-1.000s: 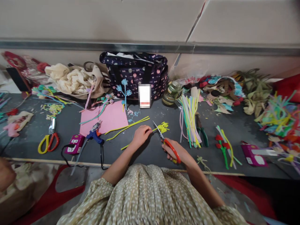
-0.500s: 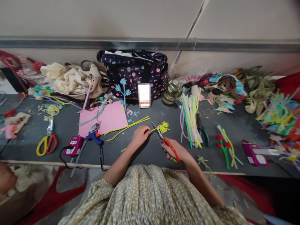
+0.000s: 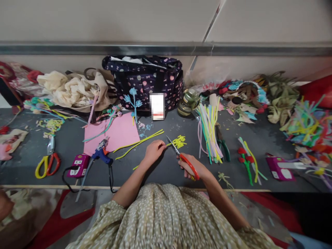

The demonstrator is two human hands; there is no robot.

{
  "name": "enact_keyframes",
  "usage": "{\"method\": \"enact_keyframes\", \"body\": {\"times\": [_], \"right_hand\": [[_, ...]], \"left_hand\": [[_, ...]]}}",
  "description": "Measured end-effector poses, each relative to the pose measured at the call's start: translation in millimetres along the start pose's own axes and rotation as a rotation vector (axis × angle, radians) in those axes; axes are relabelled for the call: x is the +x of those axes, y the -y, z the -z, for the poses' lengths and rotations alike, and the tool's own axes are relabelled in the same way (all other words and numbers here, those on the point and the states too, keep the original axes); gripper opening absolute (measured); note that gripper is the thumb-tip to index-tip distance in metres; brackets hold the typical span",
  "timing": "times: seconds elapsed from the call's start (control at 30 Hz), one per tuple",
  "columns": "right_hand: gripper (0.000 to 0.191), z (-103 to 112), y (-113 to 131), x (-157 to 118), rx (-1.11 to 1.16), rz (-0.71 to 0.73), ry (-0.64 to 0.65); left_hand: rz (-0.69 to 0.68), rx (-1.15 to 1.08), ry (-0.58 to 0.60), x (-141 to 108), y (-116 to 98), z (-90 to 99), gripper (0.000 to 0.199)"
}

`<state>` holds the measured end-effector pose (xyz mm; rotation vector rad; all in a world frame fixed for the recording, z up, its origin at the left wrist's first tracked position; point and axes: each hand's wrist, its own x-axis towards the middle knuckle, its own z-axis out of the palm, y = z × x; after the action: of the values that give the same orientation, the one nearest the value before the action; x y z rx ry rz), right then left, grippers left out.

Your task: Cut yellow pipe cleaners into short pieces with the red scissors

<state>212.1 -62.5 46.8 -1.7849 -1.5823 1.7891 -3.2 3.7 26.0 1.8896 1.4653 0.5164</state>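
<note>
My left hand (image 3: 155, 150) pinches a yellow stem, whose short end points right toward the scissor blades. In my right hand (image 3: 191, 166) are red-handled scissors (image 3: 188, 164), their blades pointing up and left beside that end. A small heap of cut yellow pieces (image 3: 179, 141) lies on the dark table just beyond the blades. Long yellow stems (image 3: 140, 142) stretch out to the left of my left hand, partly over a pink sheet (image 3: 116, 129).
A glue gun (image 3: 102, 152), a purple power box (image 3: 78, 165) and other scissors (image 3: 49, 159) lie at left. A dark patterned bag (image 3: 147, 83) and a jar (image 3: 188, 102) stand behind. Pastel stems (image 3: 210, 133), pliers (image 3: 223, 143) and a red-green flower (image 3: 246, 162) are at right.
The view has shifted slightly, so side objects appear a little further left. Both hands keep nearly the same pose, with the scissors still at the yellow stem.
</note>
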Motion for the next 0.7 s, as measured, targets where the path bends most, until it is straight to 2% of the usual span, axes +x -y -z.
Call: {"method": "enact_keyframes", "body": {"times": [0.57,0.7], "right_hand": [[0.027,-0.5,6.6,-2.0,0.119,0.018,-0.028],[0.024,-3.1,-1.6,3.9,0.076,0.062,-0.039]], "left_hand": [[0.003,-0.021,-0.023,1.8,4.8,-3.7,0.014],[0.019,-0.033,-0.030,1.9,4.1,-3.6,0.015]]}}
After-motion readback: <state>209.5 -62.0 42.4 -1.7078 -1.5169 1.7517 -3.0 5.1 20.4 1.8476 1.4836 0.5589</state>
